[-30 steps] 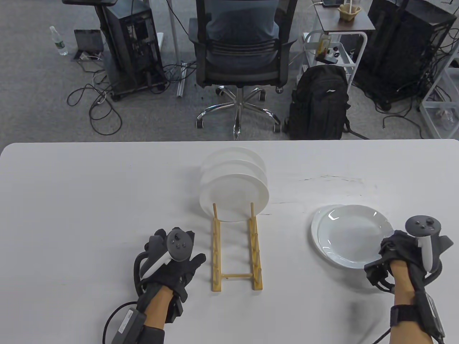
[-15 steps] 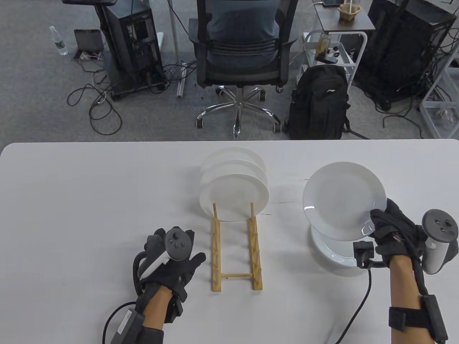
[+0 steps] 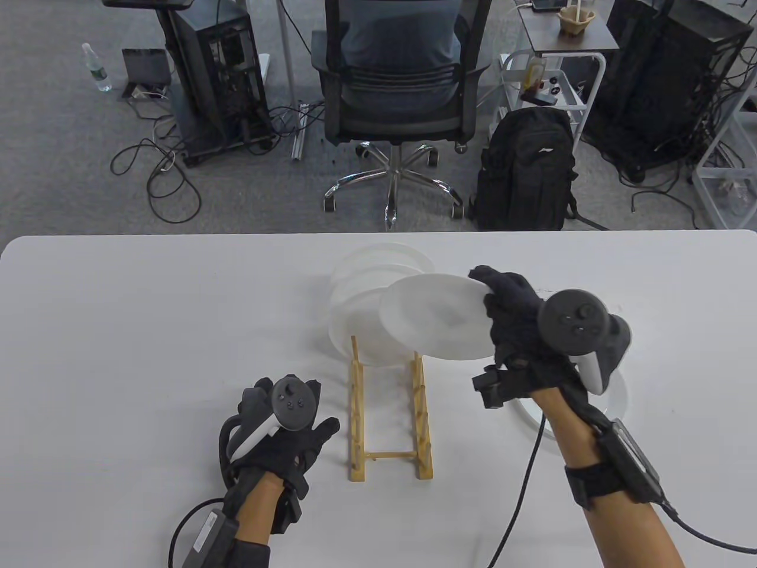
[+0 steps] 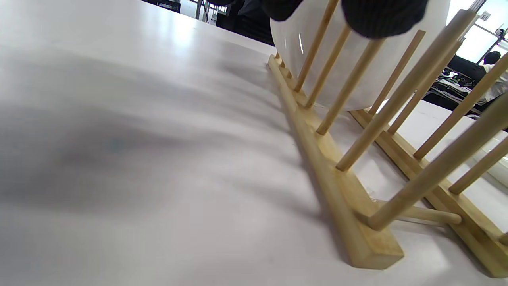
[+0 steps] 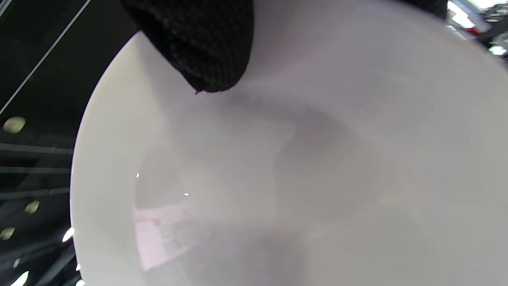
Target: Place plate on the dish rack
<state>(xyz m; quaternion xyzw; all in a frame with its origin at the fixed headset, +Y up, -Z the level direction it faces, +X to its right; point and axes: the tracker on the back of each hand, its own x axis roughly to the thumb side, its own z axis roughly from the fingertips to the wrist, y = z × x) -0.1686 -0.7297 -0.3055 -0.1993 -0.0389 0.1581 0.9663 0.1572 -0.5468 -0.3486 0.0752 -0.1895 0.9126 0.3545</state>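
While the right hand grips a white plate at its 3 o'clock rim above the wooden dish rack, the left hand rests spread on the surface.

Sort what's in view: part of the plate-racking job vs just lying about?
Job:
- held plate, gripped by right hand
- wooden dish rack, racked plates at its far end
- plate left on the table

Lying about:
- left hand, resting beside the rack
- office chair, backpack
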